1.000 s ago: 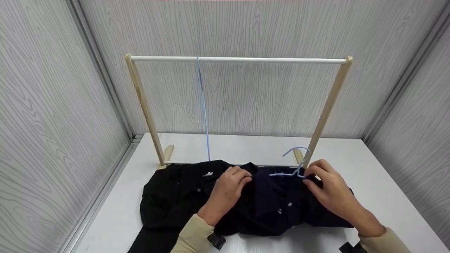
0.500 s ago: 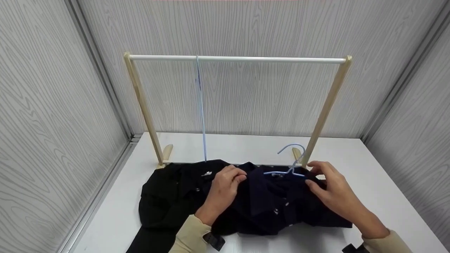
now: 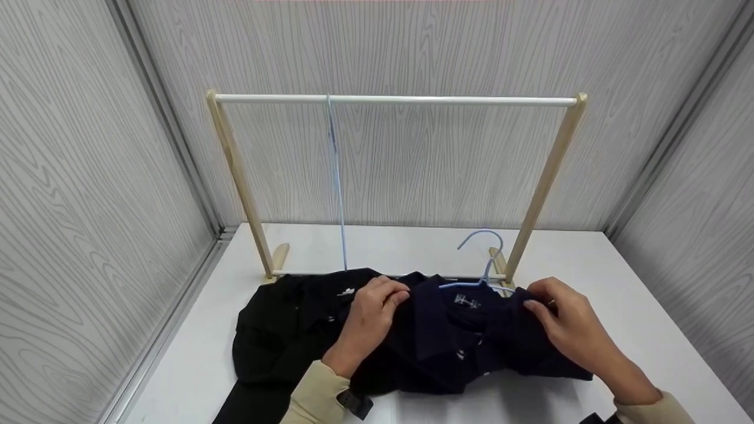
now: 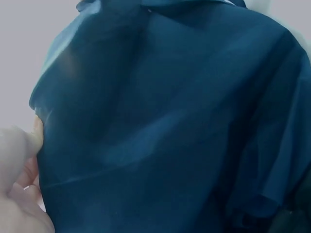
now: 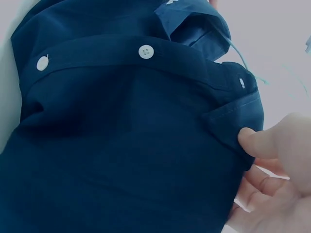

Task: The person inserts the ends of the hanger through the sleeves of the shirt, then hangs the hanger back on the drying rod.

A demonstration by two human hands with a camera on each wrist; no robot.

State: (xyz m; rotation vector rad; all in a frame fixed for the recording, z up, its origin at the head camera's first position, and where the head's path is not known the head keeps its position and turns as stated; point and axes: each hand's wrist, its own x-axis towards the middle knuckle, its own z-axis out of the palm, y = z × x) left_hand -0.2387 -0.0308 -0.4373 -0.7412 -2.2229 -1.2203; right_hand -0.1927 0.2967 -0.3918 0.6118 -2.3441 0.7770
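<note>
A navy button-up shirt (image 3: pixel 439 353) lies bunched at the front of the rack, its collar and neck label facing up. My left hand (image 3: pixel 368 318) pinches the shirt's left shoulder beside the collar; in the left wrist view the thumb and fingers grip the cloth (image 4: pixel 131 126) at its edge. My right hand (image 3: pixel 574 324) holds the other shoulder near the collar, thumb on top in the right wrist view. A light blue hanger (image 3: pixel 484 271) sits in the neck opening, hook upward, its arm ends hidden by the cloth. White buttons (image 5: pixel 146 51) run along the shirt's placket.
Behind the hands stands a wooden rack with a white rail (image 3: pixel 424 100). Another light blue hanger (image 3: pixel 340 194) hangs from it, seen edge-on. A black garment (image 3: pixel 271 335) lies to the left on the white table (image 3: pixel 182 353). Grey wood-grain panels (image 3: pixel 389 165) enclose the table.
The hanger has shifted left and risen slightly, and the neck label has come into view. My right hand has drawn the shirt's shoulder outward to the right, over the hanger's arm; the left moved slightly left.
</note>
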